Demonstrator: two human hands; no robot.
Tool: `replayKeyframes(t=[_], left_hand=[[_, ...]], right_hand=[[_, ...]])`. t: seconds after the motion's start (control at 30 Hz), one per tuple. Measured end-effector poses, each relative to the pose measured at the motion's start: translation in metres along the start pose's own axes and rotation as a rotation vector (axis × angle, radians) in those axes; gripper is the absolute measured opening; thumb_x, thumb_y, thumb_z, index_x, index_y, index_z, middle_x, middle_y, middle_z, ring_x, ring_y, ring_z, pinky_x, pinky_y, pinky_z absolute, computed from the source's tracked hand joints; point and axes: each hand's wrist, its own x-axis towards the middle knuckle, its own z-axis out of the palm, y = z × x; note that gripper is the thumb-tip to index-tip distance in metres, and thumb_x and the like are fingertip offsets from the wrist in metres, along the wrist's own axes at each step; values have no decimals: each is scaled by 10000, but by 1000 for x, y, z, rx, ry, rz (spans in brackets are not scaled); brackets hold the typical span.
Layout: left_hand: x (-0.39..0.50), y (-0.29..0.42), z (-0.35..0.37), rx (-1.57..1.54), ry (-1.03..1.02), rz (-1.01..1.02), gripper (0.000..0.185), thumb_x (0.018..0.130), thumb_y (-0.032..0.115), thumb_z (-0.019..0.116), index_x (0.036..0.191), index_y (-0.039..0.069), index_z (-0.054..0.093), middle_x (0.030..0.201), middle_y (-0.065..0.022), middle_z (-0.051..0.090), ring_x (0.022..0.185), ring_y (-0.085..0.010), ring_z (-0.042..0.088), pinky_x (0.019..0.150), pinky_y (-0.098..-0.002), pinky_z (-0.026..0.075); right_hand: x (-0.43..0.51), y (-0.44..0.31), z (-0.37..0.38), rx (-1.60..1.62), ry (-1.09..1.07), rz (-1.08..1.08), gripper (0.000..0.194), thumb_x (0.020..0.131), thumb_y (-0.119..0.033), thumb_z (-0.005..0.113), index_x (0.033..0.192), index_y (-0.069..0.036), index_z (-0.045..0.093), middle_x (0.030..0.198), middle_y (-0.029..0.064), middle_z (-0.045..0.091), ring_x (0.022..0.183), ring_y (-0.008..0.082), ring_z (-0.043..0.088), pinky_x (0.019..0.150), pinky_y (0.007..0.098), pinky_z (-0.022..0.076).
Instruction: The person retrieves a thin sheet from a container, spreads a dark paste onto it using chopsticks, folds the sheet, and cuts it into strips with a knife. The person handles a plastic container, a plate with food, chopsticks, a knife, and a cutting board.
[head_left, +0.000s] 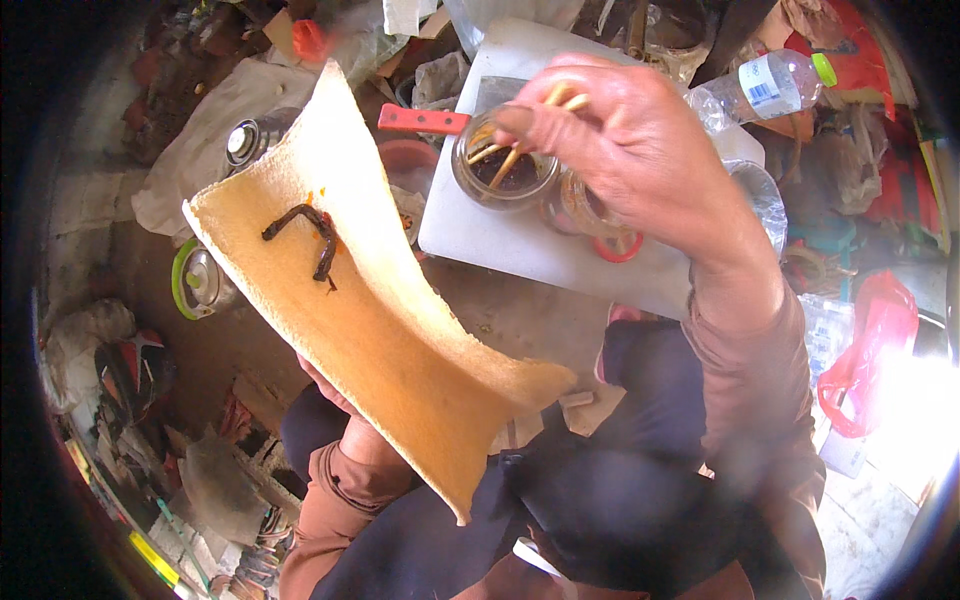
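My left hand, partly hidden, supports a large curved sheet of flatbread from beneath its near edge. Two dark strips of pickled food, with spots of reddish oil around them, lie on the bread's upper half. My right hand grips a pair of wooden chopsticks. Their tips reach into an open glass jar with dark contents. The jar stands on a white tabletop. Just right of it, partly under my right hand, is a second glass container.
A knife's red handle juts past the tabletop's left edge. A plastic bottle with a green cap lies at upper right. On the left are a metal flask and a green-rimmed lidded pot. A red plastic bag is at right.
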Motion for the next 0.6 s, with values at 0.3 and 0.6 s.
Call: replayKeyframes(t=[0.3, 0.6], left_hand=[[-2, 3, -8, -31, -7, -55, 840, 827, 650, 482, 1475, 175, 238, 1486, -90, 314, 1299, -369, 376, 1059, -553, 318], [-4, 2, -4, -62, 25, -88, 861, 814, 659, 497, 1480, 185, 227, 1498, -86, 295, 1321, -373, 345, 1074, -566, 289]], right_hand=[[7, 9, 6, -363, 72, -218, 140, 807, -156, 684, 884, -39, 672, 805, 99, 631, 638, 241, 595, 576, 308, 455], [-2, -1, -13, 40, 159, 47, 150, 883, -152, 655, 912, -5, 671, 811, 23, 630, 702, 85, 604, 634, 227, 485]])
